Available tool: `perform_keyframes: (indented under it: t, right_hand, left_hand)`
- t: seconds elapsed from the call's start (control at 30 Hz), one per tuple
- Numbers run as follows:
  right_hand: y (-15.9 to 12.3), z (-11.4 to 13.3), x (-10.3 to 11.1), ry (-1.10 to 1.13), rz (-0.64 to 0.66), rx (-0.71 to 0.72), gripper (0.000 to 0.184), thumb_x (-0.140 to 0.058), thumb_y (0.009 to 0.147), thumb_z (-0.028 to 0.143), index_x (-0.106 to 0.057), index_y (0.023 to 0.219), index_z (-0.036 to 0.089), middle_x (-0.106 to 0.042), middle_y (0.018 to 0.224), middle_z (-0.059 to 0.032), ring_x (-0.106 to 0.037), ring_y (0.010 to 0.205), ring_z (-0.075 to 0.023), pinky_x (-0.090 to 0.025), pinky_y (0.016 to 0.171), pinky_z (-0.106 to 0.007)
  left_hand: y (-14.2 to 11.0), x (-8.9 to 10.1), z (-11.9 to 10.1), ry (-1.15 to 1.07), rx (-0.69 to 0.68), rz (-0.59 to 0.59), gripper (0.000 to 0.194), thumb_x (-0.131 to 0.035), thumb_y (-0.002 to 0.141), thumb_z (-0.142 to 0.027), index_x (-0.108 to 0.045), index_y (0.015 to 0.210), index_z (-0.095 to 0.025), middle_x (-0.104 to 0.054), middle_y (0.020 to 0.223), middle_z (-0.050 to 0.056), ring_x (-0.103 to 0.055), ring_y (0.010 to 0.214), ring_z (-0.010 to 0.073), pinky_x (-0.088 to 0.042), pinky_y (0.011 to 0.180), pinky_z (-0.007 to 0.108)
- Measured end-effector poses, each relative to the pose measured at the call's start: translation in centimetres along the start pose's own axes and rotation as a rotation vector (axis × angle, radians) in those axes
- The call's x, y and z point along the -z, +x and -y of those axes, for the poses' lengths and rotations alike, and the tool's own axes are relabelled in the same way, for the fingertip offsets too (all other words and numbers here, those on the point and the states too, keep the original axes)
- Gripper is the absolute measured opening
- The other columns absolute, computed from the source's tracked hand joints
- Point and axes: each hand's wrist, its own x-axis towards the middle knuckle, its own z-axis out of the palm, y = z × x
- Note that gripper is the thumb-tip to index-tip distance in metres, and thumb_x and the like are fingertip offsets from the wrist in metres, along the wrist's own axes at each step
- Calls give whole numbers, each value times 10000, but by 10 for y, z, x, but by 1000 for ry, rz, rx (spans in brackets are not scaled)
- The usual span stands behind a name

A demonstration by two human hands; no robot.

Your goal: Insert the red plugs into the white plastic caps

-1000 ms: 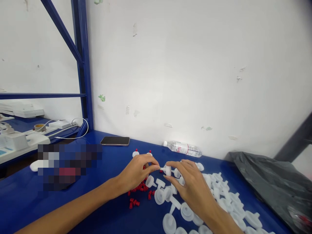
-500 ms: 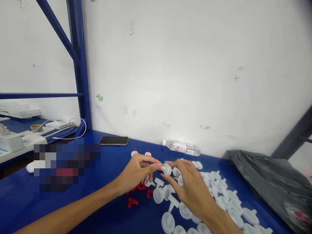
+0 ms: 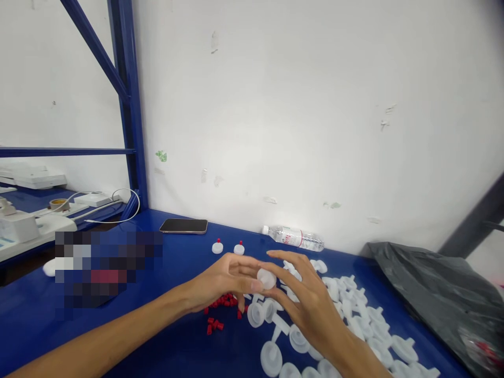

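Left hand: (image 3: 224, 283) thumb on left edge of white cap (image 3: 266, 279), other fingers curled behind; narrow grip, cap pinched
Right hand: (image 3: 305, 294) index finger + thumb round right side of same cap, also narrow, holding w/ left
White cap: up off the table (image 3: 153, 344), btwn both hands, round face twd camera; its far side hidden, can't tell what's there
Red pcs: (image 3: 214, 325) small loose group on table, near side of left hand; more partly under left hand, one right by a lowered left finger, can't tell if touching
Loose white pcs: (image 3: 374, 325) big heap on right, spilling to near edge + under right hand; round w/ stems, lying at mixed angles
Red-tipped caps: (image 3: 218, 247) two, far of left hand, upright side by side, apart, red tips up
Phone: (image 3: 184, 226) flat, dark screen up, far left of the hands
Bottle: (image 3: 293, 238) clear, on its side near wall (image 3: 275, 105), cap end left, label w/ red print
Dark plastic bag: (image 3: 429, 299) crumpled, right of heap; clear bag (image 3: 482, 346) w/ red bits at near right
Left side: blue frame (image 3: 136, 121), white power strip (image 3: 59, 229), tape roll (image 3: 59, 205), white cable; pixelated patch, contents unreadable
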Motion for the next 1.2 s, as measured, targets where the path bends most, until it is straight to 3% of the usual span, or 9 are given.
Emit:
perform_keyframes:
  t: [0.13,0.47,0.57,0.67,0.77,0.83,0.93,1.03,1.2]
  right_hand:
    - [1,3,0,-13,-10,17,336,-562,1000,289,-561,1336,266,-608,1297,-118,-586,1172,-272,-552,920,-467]
    - [-1,7,1,6,17,-34,413,-568,999,333,-505,1404,280,-632,1322,-102,-587,1220,-276,-509,1001,-488]
    - [2,4,2,-16,78,-171,447,-485,1030,358,-440,1466,271,-596,1395,-101,-544,1295,-273,-485,1053,-511]
    - [2,-1,2,-74,199,-231,374,-404,1054,351,-549,1392,282,-593,1419,-79,-513,1347,-278,-430,1111,-569]
    - [-3,-7,-3,-118,343,-237,396,-360,1063,375,-580,1383,294,-578,1452,-61,-447,1415,-295,-326,1164,-644]
    - [-8,-11,-7,-117,420,-239,424,-329,1068,395,-556,1414,300,-560,1474,-55,-404,1445,-301,-266,1181,-671]
    - [-13,-16,-13,-83,482,-267,445,-293,1073,427,-538,1429,322,-552,1483,-37,-392,1453,-299,-255,1181,-680]
    - [-14,-19,-15,-53,498,-303,459,-274,1075,435,-549,1420,310,-598,1434,-31,-438,1423,-289,-272,1181,-668]
    - [-12,-21,-15,-69,455,-269,445,-300,1075,385,-589,1381,240,-647,1368,-61,-503,1370,-288,-299,1174,-655]
  left_hand:
    - [2,-2,3,40,-22,-4,387,-786,795,-387,-734,1063,-113,-719,948,111,-650,768,171,-517,490,189]
    - [1,-3,0,161,-42,-75,400,-764,799,-434,-744,1045,-119,-726,898,92,-656,710,167,-542,511,227]
    - [6,8,-5,288,-105,-268,486,-709,831,-486,-682,1159,-127,-716,977,108,-667,808,202,-538,494,226]
    - [8,27,-15,599,-122,-543,508,-561,899,-559,-675,1139,-126,-718,948,100,-663,786,203,-504,490,235]
    - [6,51,-27,1136,-15,-830,499,-419,947,-550,-699,1116,-172,-739,907,72,-683,798,215,-519,676,297]
    - [3,69,-33,1324,88,-930,472,-443,921,-524,-720,1056,-167,-750,957,115,-689,897,288,-496,791,368]
    - [0,95,-31,1385,290,-898,438,-503,857,-506,-729,809,-134,-745,850,196,-700,865,386,-479,719,409]
    - [0,109,-20,1404,409,-779,404,-525,840,-480,-682,658,-155,-727,722,181,-714,757,359,-461,644,367]
    - [2,106,-10,1454,427,-693,437,-426,913,-438,-665,671,-164,-725,741,176,-719,785,322,-460,666,348]
